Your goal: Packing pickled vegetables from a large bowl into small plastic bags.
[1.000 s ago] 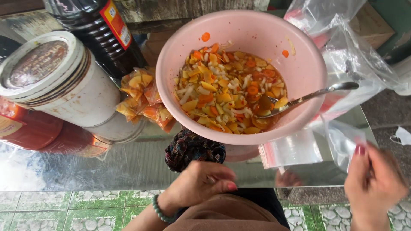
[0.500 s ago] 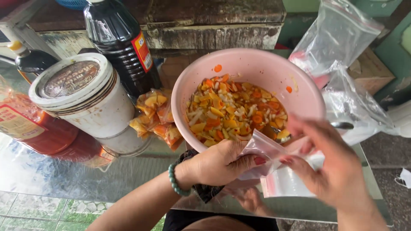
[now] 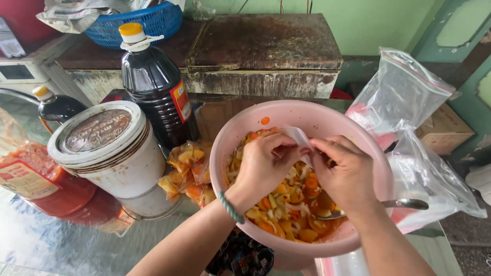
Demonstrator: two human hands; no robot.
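- Left hand (image 3: 266, 166) and right hand (image 3: 345, 174) meet over the pink bowl (image 3: 240, 148); fingers of both pinch a small clear plastic bag (image 3: 299, 139) between them, just above the food.
- Bowl holds chopped orange and yellow fruit salad (image 3: 289, 225); a metal spoon (image 3: 404, 204) rests in it, handle out over the right rim.
- Left of bowl, on the glass tabletop (image 3: 61, 245): small packed bags of fruit (image 3: 186, 171), white lidded tub (image 3: 110, 148), dark sauce bottle (image 3: 156, 87).
- Right of bowl: clear zip bags (image 3: 409, 107).
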